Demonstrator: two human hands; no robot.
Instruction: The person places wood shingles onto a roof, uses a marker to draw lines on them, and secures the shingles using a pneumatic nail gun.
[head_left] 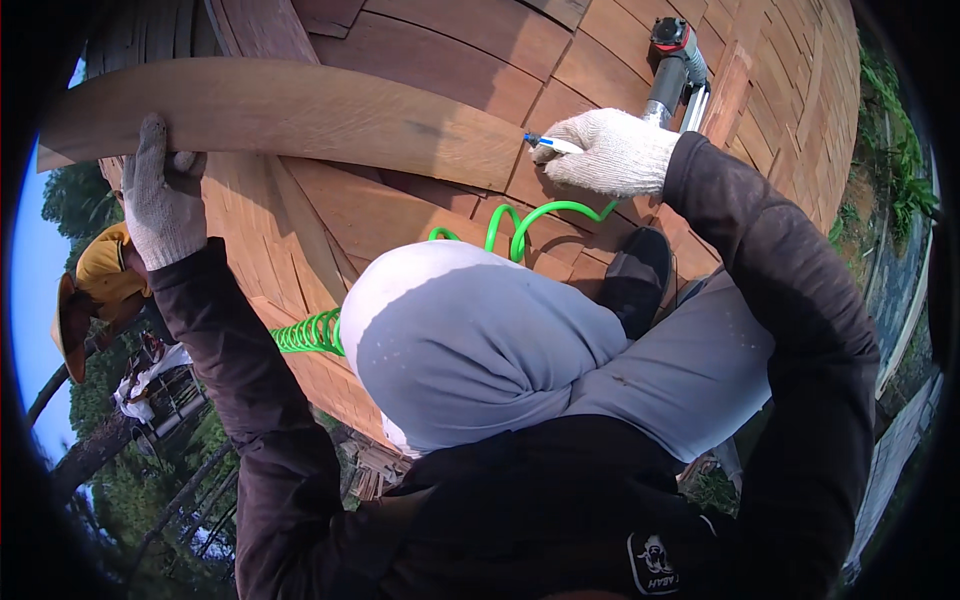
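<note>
A long wooden board (pixel 330 115) lies across the shingled roof in front of me. My left hand (pixel 163 195), in a pale knit glove, grips its lower edge near the left end, with a finger up over its face. A blue and white pen (pixel 555 144) is pinched in my gloved right hand (pixel 615 152), its blue end by the board's right end. Just beyond that hand a pneumatic nail gun (pixel 672 75), dark with a red band, rests on the shingles.
Reddish wooden shingles (pixel 480 45) cover the sloping roof. A coiled green air hose (pixel 520 232) runs behind my bent knee. My dark shoe (pixel 640 280) is planted on the slope. Another person in a yellow top (pixel 105 265) is at the far left, by trees.
</note>
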